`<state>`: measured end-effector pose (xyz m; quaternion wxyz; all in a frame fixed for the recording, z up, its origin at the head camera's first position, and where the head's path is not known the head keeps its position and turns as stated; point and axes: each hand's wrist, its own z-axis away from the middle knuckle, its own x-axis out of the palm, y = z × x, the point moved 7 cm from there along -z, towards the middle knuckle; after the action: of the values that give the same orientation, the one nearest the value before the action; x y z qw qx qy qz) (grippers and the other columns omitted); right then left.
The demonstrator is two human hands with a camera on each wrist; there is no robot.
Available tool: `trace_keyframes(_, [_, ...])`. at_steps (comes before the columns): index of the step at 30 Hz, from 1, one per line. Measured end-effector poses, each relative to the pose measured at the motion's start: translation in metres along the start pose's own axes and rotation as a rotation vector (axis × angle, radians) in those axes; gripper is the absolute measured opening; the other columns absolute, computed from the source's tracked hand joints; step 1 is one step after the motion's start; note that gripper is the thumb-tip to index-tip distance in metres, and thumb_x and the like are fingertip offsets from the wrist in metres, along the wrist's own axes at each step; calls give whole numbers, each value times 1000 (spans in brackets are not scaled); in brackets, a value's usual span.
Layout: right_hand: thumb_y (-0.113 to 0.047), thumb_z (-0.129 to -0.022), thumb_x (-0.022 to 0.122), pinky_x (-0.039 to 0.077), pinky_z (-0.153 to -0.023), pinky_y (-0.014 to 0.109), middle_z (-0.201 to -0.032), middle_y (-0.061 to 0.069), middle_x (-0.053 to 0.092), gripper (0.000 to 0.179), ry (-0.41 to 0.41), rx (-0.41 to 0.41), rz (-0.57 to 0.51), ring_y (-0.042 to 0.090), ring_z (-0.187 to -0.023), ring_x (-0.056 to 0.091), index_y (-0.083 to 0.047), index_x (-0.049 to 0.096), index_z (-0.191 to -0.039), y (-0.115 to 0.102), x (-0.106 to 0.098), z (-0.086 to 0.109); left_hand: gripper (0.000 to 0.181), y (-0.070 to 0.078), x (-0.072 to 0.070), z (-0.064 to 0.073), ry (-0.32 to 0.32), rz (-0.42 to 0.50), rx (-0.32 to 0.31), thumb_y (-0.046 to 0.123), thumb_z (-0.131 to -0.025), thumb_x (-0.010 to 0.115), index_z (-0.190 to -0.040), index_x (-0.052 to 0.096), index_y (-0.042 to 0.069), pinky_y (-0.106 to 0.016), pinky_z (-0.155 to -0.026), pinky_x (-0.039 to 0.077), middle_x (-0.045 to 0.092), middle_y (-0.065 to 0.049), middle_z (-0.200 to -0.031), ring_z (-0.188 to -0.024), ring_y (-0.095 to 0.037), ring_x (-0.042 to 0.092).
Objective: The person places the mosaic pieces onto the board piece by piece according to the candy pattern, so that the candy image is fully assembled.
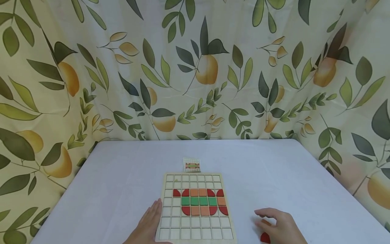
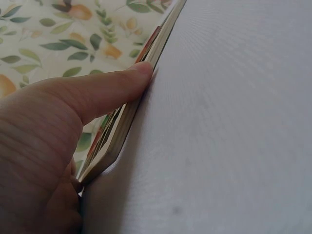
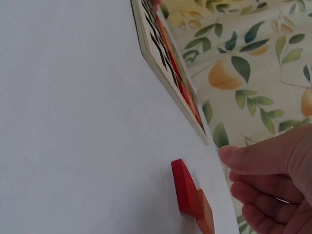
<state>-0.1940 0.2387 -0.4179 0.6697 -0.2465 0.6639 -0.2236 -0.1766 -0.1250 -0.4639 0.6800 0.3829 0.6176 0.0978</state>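
Note:
A pale wooden grid board [image 1: 199, 222] lies on the table in the head view. Red quarter-round pieces [image 1: 223, 210], orange squares [image 1: 194, 192] and green squares [image 1: 194, 201] fill cells in its middle rows. My left hand [image 1: 147, 220] rests along the board's left side with straight fingers, its thumb [image 2: 117, 87] against the near edge. My right hand [image 1: 281, 225] hovers right of the board, thumb and fingers apart and nothing between them. Near it on the table are a loose red piece [image 3: 185, 187] and an orange piece [image 3: 205, 212], partly hidden in the head view.
Behind the board stands a small pattern card [image 1: 192, 165] with a coloured picture on a grid. A white cloth covers the table [image 1: 122, 176]. A curtain [image 1: 195, 67] printed with leaves and fruit hangs beyond the far edge and at both sides.

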Motion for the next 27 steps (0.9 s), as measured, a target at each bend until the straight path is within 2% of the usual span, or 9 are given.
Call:
trace_keyframes(4, [-21, -70, 79, 50, -78, 38, -93, -2, 67, 30, 33, 64, 18, 19, -90, 60, -12, 72, -98, 16, -6, 5, 123, 1, 0, 0, -9, 5, 0, 65, -66, 67, -140, 9, -15, -61, -100, 14, 14, -28, -147, -134, -42, 10])
trace_keyframes(8, [-36, -68, 79, 49, -79, 44, -95, 4, 67, 44, 17, 121, 13, 26, -94, 61, -9, 71, -100, 31, -8, 9, 122, 1, 0, 0, -7, 1, 1, 65, -66, 66, -140, 10, -15, -60, -101, 15, 14, -28, -147, -134, -42, 10])
trace_keyframes(12, [-39, -67, 79, 48, -79, 44, -97, 5, 67, 47, -9, 138, 10, 25, -94, 61, -8, 70, -102, 38, -9, 12, 122, -1, 1, 0, 5, -8, 1, 66, -66, 66, -141, 11, -13, -43, -104, 10, 14, -26, -147, -134, -40, 11])
trace_keyframes(14, [-36, -67, 80, 49, -79, 41, -97, 3, 67, 45, -14, 135, 10, 23, -93, 61, -9, 71, -102, 39, -9, 13, 122, -1, 1, 0, 7, -14, 1, 66, -66, 66, -141, 11, -13, -42, -103, 9, 14, -26, -148, -134, -40, 11])
trace_keyframes(17, [-31, -67, 80, 50, -77, 37, -96, 2, 67, 42, -20, 126, 6, 20, -92, 61, -9, 71, -101, 39, -9, 13, 123, -1, 1, 0, 1, -25, 2, 67, -66, 65, -140, 11, -14, -48, -105, 12, 15, -27, -147, -134, -40, 11])
trace_keyframes(19, [-29, -67, 81, 50, -76, 34, -96, 1, 67, 40, -20, 131, -2, 19, -92, 61, -9, 71, -100, 40, -8, 14, 123, -1, 1, -1, -7, -30, 2, 67, -66, 65, -140, 10, -14, -59, -101, 16, 15, -27, -147, -134, -41, 11])
trace_keyframes(21, [-27, -67, 81, 50, -75, 32, -95, 2, 68, 40, -19, 130, -5, 18, -91, 61, -7, 71, -100, 40, -8, 13, 123, -1, 1, -1, -8, -24, 3, 67, -66, 65, -140, 10, -15, -59, -101, 15, 14, -28, -147, -134, -41, 11])
trace_keyframes(25, [-25, -67, 81, 49, -74, 27, -94, 3, 68, 39, -1, 121, -7, 16, -89, 62, -7, 71, -99, 39, -7, 13, 123, -1, 1, 0, -3, -3, 8, 65, -66, 66, -140, 9, -14, -30, -107, -6, 13, -27, -147, -134, -40, 10])
trace_keyframes(27, [-26, -67, 81, 49, -74, 27, -94, 2, 68, 38, 5, 110, 8, 15, -88, 63, -7, 71, -98, 38, -8, 12, 122, -1, 1, 0, -1, -4, 4, 66, -66, 66, -141, 10, -13, -23, -105, -7, 13, -26, -148, -135, -40, 10])
